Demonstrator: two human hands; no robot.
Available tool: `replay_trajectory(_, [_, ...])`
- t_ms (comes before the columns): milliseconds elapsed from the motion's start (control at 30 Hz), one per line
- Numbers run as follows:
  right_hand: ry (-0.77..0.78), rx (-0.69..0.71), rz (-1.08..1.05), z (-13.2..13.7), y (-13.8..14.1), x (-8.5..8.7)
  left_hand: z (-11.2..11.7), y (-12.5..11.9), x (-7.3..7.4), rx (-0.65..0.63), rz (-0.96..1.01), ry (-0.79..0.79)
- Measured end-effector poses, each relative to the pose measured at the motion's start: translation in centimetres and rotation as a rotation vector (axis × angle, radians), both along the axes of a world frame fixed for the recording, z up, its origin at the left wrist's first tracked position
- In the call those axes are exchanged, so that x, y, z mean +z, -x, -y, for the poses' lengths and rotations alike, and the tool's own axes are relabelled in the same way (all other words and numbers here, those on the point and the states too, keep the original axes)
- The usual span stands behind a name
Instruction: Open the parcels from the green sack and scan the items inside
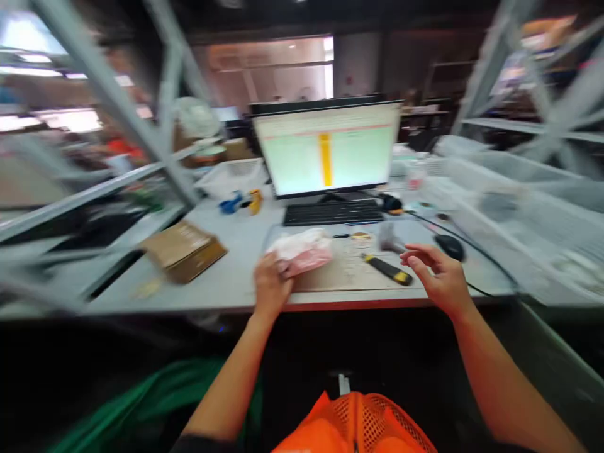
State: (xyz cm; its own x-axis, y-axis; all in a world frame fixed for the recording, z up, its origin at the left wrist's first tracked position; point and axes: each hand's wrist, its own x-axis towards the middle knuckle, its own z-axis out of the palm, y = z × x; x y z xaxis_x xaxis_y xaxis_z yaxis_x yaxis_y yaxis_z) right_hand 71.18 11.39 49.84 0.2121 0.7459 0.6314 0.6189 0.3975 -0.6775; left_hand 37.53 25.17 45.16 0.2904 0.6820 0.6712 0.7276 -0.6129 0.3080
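My left hand grips the near left end of a soft white and pink packet, blurred, held over the desk mat. Beyond the tips of my right hand, a blurred grey object with a handle lies on the mat. That hand is raised with its fingers apart and nothing in it. Just left of it rests a black and yellow utility knife. A black mouse sits behind the right hand. A roll of tape and a pen lie farther back.
A monitor stands behind a black keyboard. At left lies a cardboard box, with blue and yellow tape dispensers farther back. White plastic bins line the right side. A cable crosses the desk, and metal struts flank it.
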Motion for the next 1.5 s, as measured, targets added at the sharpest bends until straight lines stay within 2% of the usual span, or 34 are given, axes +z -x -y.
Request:
replay_trajectory(33, [-0.022, 0.106, 0.045, -2.3, 2.4, 0.3, 0.9, 2.7, -0.5, 0.095, -0.011, -0.003])
replay_trajectory(100, [-0.071, 0.313, 0.161, -6.4, 7.4, 0.6, 2.8, 5.6, -1.2, 0.163, -0.069, -0.003])
replay_trajectory(167, [-0.078, 0.447, 0.289, -9.4, 11.9, 0.0, 4.1, 6.2, -1.4, 0.122, -0.123, 0.010])
replay_trajectory(233, [-0.012, 0.494, 0.400, -11.2, 14.9, -1.4, 4.9, 6.1, -1.0, 0.093, -0.111, 0.017])
replay_trajectory(333, [0.092, 0.493, 0.495, -11.9, 16.4, -3.8, 5.3, 6.4, -0.2, 0.101, -0.062, 0.015])
replay_trajectory(433, [0.078, 0.487, 0.442, -11.3, 16.1, -5.1, 5.4, 7.1, 0.3, 0.098, -0.059, 0.074])
replay_trajectory(533, [0.094, 0.401, 0.173, -11.0, 15.3, -5.2, 5.6, 7.3, 0.3, 0.178, -0.039, 0.152])
replay_trajectory(667, [0.115, 0.183, -0.566, -12.4, 14.5, -5.3, 5.9, 7.3, -0.3, 0.258, 0.006, 0.101])
replay_trajectory(733, [0.110, 0.182, -0.875, -13.3, 14.3, -5.4, 5.8, 7.5, -0.4, 0.230, 0.023, 0.030])
replay_trajectory(833, [0.117, 0.228, -1.032, -14.1, 14.4, -5.0, 5.3, 7.6, 0.2, 0.180, 0.049, -0.045])
replay_trajectory(933, [0.083, 0.265, -0.996, -14.7, 14.4, -4.0, 4.0, 7.3, 1.9, 0.155, 0.117, -0.063])
replay_trajectory(1000, [0.064, 0.291, -0.938, -15.6, 14.4, -2.6, 2.6, 6.9, 3.9, 0.151, 0.180, -0.081])
replay_trajectory(1067, [0.029, 0.315, -0.862, -16.9, 14.1, -0.5, 1.0, 6.7, 6.7, 0.154, 0.242, -0.146])
replay_trajectory(1133, [-0.056, 0.361, -0.759, -18.4, 13.6, 2.3, -0.1, 6.6, 10.1, 0.152, 0.289, -0.243])
replay_trajectory(1233, [-0.249, 0.419, -0.559, -19.2, 12.7, 6.7, 0.3, 6.9, 14.8, 0.149, 0.325, -0.387])
replay_trajectory(1300, [-0.354, 0.395, -0.446, -18.3, 12.2, 8.2, 2.1, 7.4, 16.2, 0.145, 0.307, -0.450])
replay_trajectory(1333, [-0.384, 0.368, -0.418, -17.4, 12.1, 8.2, 3.3, 7.7, 16.0, 0.140, 0.278, -0.460])
replay_trajectory(1367, [-0.389, 0.344, -0.410, -16.4, 12.2, 7.8, 4.6, 8.0, 15.2, 0.135, 0.239, -0.449])
replay_trajectory(1433, [-0.312, 0.337, -0.435, -14.3, 12.5, 5.5, 7.0, 8.7, 12.2, 0.144, 0.137, -0.360])
replay_trajectory(1500, [-0.143, 0.391, -0.447, -12.6, 13.4, 2.3, 9.1, 9.0, 8.5, 0.234, 0.032, -0.228])
